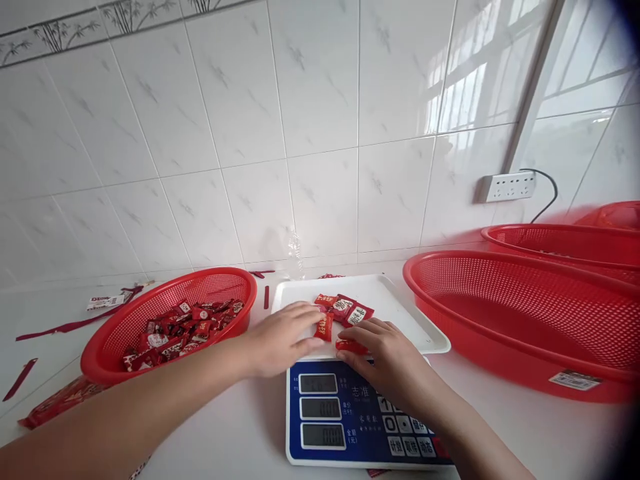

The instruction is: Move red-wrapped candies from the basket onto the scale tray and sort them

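Several small red printed packets (pixel 342 307) lie on the white pan (pixel 400 313) of a digital weighing scale (pixel 320 455). My left hand (pixel 283 335) comes over the pan's left front side. Its fingers are stretched and apart, with the tips at an orange-printed red packet (pixel 325 327). My right hand (pixel 383 348) bends over the pan's front edge, with thumb and fingers round another red packet (pixel 350 346), partly hidden. Below my hands is the scale's blue panel with three small displays; my right wrist covers part of the keypad.
To the left, a red mesh basket (pixel 100 347) holds many similar packets. A large red basket (pixel 500 333) stands at the right, with another red basket (pixel 550 233) behind it. Red strips (pixel 20 380) lie on the white counter. A power strip (pixel 509 187) is on the tiled wall.
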`<move>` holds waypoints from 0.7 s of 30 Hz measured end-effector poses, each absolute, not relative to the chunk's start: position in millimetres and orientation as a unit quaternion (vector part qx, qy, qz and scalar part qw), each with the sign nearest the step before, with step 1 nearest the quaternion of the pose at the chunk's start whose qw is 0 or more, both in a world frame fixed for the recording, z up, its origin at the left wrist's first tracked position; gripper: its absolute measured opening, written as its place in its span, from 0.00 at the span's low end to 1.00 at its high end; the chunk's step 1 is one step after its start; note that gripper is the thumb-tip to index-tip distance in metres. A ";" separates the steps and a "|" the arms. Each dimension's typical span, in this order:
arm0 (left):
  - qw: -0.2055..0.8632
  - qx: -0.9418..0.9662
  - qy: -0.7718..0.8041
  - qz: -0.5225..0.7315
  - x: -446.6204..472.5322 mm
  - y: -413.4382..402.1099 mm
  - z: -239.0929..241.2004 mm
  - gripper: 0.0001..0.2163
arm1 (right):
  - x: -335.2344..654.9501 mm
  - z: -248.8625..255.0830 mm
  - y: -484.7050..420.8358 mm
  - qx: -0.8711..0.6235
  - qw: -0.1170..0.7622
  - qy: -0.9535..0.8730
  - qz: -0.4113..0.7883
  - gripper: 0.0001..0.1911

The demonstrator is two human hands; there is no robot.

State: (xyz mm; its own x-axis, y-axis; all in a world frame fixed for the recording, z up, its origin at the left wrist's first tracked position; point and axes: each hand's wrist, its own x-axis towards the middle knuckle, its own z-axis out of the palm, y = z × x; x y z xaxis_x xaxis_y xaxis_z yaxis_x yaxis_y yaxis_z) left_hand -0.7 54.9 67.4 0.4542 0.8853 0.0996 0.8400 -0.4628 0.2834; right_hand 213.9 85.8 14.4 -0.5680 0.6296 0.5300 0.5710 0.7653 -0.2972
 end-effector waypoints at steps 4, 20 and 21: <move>0.082 0.852 0.504 0.114 28.0 67.3 59.0 0.30 | 217.0 15.6 88.2 -0.357 0.321 -0.873 0.083 0.07; 0.146 0.831 0.500 0.195 27.7 47.0 46.3 0.06 | 214.0 11.0 89.0 -0.348 0.434 -0.811 0.183 0.12; 0.171 0.823 0.496 0.218 26.0 47.0 45.5 0.05 | 213.8 11.6 88.9 -0.348 0.440 -0.808 0.180 0.12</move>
